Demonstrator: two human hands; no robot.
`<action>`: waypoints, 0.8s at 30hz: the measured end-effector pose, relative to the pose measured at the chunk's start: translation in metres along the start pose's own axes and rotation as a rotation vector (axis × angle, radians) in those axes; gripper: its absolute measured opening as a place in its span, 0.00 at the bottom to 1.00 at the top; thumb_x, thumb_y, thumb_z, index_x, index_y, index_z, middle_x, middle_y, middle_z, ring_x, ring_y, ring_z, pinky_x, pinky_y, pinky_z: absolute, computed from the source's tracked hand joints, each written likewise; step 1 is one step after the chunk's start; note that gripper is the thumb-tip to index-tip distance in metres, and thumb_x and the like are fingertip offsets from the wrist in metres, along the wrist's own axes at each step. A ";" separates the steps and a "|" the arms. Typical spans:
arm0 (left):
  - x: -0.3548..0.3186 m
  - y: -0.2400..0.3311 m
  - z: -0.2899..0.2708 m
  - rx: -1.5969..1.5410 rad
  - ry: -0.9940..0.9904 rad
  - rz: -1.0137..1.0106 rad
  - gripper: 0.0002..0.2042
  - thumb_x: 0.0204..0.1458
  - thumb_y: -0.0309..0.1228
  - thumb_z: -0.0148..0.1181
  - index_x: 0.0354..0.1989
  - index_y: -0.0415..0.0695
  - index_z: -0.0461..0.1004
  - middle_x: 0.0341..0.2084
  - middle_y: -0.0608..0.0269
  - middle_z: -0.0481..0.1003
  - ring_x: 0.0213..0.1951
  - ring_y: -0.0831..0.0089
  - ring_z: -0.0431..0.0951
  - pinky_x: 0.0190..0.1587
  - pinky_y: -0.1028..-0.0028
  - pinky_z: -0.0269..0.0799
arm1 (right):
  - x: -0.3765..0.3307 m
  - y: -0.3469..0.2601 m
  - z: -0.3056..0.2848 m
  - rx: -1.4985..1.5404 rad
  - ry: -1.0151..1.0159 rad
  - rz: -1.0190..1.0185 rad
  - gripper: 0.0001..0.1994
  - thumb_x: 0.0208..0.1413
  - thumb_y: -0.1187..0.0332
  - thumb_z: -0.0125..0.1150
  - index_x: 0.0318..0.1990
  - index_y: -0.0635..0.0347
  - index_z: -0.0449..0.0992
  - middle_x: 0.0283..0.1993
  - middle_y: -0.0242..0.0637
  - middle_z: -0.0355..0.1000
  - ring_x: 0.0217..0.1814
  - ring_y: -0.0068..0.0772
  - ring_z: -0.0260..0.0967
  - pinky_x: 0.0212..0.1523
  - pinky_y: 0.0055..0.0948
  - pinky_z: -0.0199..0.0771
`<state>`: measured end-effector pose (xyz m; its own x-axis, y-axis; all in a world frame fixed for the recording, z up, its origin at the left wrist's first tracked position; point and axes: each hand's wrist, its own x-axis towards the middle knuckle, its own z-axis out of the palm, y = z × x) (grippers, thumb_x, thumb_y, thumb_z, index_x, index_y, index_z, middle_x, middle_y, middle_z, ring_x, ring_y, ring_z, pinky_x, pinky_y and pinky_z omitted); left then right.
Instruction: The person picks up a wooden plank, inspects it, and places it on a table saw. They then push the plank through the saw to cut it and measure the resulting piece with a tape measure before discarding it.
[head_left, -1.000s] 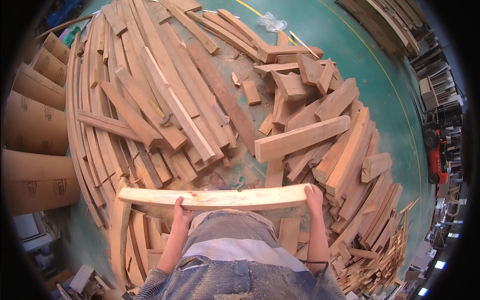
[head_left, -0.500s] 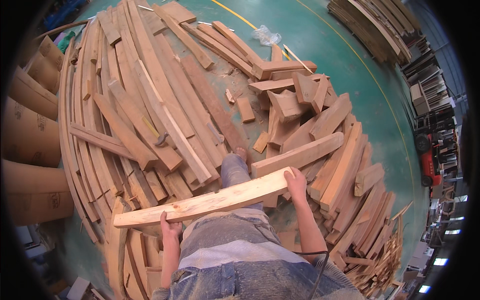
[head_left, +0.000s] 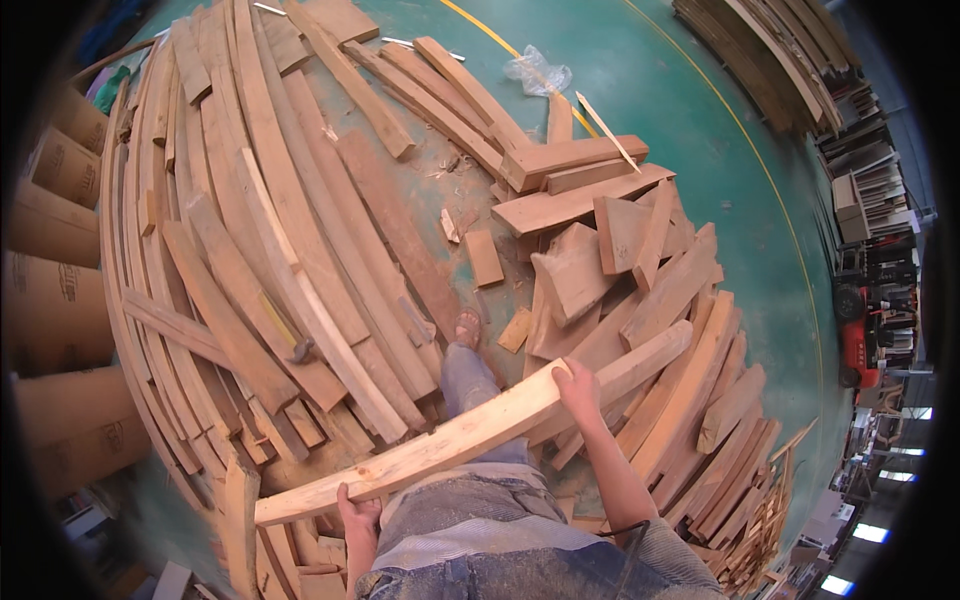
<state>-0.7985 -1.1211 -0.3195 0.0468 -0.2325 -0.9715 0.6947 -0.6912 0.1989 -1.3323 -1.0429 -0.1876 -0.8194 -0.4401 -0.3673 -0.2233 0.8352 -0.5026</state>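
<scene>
A pale wooden plank (head_left: pixel 430 449) lies across the front of my body, its right end higher in the picture than its left. My left hand (head_left: pixel 359 512) grips its lower edge close to the left end. Around the right end my right hand (head_left: pixel 580 392) is closed, thumb on top. The plank's left end comes up against an upright board (head_left: pixel 241 520); I cannot tell whether they touch. Just beyond my right hand, a thick beam (head_left: pixel 640 372) rests on the right-hand pile. A hammer (head_left: pixel 301 350) lies on the boards to the left.
Long curved boards (head_left: pixel 300 225) cover the floor at the left. A jumbled pile of wood blocks (head_left: pixel 575 270) and beams stands at the right. Brown cylindrical drums (head_left: pixel 60 310) line the left side. Clear plastic wrap (head_left: pixel 538 73) lies on the green floor, with a red vehicle (head_left: pixel 858 340) farther right.
The plank has tilted more steeply, its left end lower in the picture. Both hands have moved down with it and still hold it. The whole view has shifted slightly.
</scene>
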 end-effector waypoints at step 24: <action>-0.070 -0.006 0.462 0.034 -0.219 0.036 0.28 0.57 0.43 0.61 0.64 0.47 0.66 0.62 0.61 0.71 0.63 0.63 0.70 0.66 0.61 0.64 | 0.227 -0.168 -0.197 0.489 0.204 0.020 0.23 0.58 0.65 0.60 0.55 0.76 0.73 0.52 0.51 0.76 0.55 0.40 0.73 0.57 0.34 0.70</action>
<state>-1.1373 -1.4168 -0.1925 -0.0885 -0.3982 -0.9130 0.6706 -0.7016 0.2410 -1.5850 -1.2182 -0.0319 -0.9179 -0.3120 -0.2453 0.0257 0.5700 -0.8212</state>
